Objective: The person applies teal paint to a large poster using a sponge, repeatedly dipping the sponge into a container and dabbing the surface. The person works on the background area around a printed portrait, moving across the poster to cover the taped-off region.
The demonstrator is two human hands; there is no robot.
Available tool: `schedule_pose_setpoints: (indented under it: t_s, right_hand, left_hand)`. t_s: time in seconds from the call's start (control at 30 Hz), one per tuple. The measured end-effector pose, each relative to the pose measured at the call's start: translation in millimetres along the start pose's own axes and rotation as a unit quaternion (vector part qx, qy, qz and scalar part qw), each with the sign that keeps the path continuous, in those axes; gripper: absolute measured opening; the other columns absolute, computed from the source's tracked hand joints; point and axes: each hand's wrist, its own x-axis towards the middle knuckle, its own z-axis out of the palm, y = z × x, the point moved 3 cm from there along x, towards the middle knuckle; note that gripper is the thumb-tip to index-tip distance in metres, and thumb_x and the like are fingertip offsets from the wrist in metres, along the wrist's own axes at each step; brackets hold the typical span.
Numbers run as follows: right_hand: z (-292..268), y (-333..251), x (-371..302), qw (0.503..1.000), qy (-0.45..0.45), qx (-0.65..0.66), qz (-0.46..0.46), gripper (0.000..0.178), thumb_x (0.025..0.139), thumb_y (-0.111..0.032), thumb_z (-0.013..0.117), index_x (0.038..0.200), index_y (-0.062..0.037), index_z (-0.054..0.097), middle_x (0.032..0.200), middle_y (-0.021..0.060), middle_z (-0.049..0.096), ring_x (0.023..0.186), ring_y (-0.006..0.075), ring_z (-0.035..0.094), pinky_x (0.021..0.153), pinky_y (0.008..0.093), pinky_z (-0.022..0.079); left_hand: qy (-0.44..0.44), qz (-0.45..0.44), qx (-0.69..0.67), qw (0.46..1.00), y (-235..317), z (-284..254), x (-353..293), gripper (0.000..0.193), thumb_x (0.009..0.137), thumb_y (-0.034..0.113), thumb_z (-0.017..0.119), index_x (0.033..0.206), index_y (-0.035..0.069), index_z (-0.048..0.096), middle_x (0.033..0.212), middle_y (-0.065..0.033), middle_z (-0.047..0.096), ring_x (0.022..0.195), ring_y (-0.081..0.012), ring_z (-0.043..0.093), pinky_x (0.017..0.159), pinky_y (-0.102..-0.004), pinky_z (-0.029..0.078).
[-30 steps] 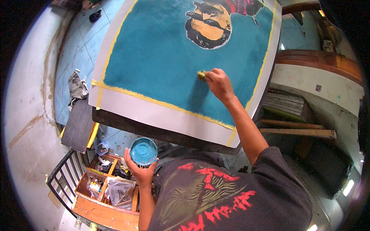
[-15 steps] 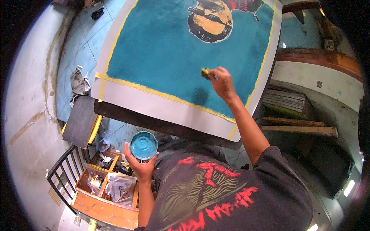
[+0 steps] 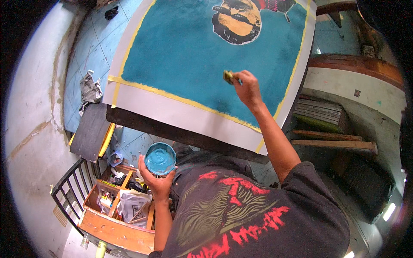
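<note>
My left hand (image 3: 158, 185) is closed around a round tub of blue paint (image 3: 160, 158), held up beside my lap with its open top facing me. Between the fingertips of my right hand (image 3: 248, 90) is a small yellowish sponge (image 3: 228, 77), over the lower right of the painting (image 3: 180, 56). Whether the sponge touches the surface I cannot tell. Blue-green paint covers most of the sheet around a printed portrait (image 3: 237, 23). Yellow masking tape (image 3: 167, 99) borders the blue, with a white margin outside it.
The sheet lies on a dark board (image 3: 172, 134). At lower left stands a wooden box (image 3: 116, 230) with compartments holding bags and small supplies, beside a black metal railing (image 3: 71, 202). Crumpled grey cloth (image 3: 90, 88) lies at left. Wooden planks (image 3: 335, 145) are at right.
My right hand with the sponge has shifted slightly up and left over the blue. The tub stays in my left hand, and the whole view has moved a little.
</note>
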Motion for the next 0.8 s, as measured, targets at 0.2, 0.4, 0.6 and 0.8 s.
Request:
schedule_pose_setpoints:
  t_s: [0.2, 0.4, 0.6, 0.8]
  right_hand:
    - [13.3, 3.2, -6.3, 0.999, -0.030, -0.009, -0.030, 0.009, 0.084, -0.008, 0.067, 0.092, -0.0055, 0.070, 0.083, 0.0136, 0.064, 0.083, 0.0343, 0.063, 0.073, 0.0437, 0.052]
    - [11.7, -36.4, -57.9, 0.996, -0.085, 0.015, -0.017, 0.012, 0.079, -0.003, 0.072, 0.091, -0.0022, 0.070, 0.088, 0.0131, 0.065, 0.086, 0.0321, 0.063, 0.071, 0.0413, 0.051]
    - [10.5, -38.6, -45.1, 0.988, -0.017, 0.125, 0.090, 0.011, 0.080, -0.003, 0.071, 0.090, -0.0038, 0.070, 0.088, 0.0114, 0.066, 0.085, 0.0312, 0.062, 0.072, 0.0408, 0.052]
    - [27.4, -24.6, -47.8, 0.997, -0.038, 0.023, -0.055, 0.010, 0.082, -0.005, 0.068, 0.091, -0.0062, 0.068, 0.088, 0.0123, 0.065, 0.084, 0.0328, 0.062, 0.072, 0.0419, 0.052]
  left_hand:
    - [-0.002, 0.015, 0.003, 1.000, -4.7, 0.2, -0.3, 0.114, 0.060, 0.034, 0.094, 0.148, 0.001, 0.029, 0.148, -0.0201, 0.037, 0.136, -0.0344, 0.038, 0.114, -0.0451, 0.031]
    - [0.011, 0.016, 0.025, 0.999, -5.8, -3.3, -3.4, 0.114, 0.061, 0.037, 0.093, 0.147, -0.001, 0.030, 0.147, -0.0212, 0.039, 0.135, -0.0354, 0.040, 0.112, -0.0456, 0.034]
    - [0.010, 0.024, 0.037, 0.999, -7.2, -6.3, -1.6, 0.115, 0.060, 0.039, 0.093, 0.147, -0.001, 0.030, 0.147, -0.0210, 0.039, 0.135, -0.0354, 0.041, 0.113, -0.0454, 0.033]
    - [-0.002, 0.025, 0.027, 0.999, -4.9, -6.8, 2.7, 0.116, 0.059, 0.039, 0.094, 0.147, -0.001, 0.030, 0.146, -0.0205, 0.039, 0.135, -0.0344, 0.040, 0.114, -0.0446, 0.032]
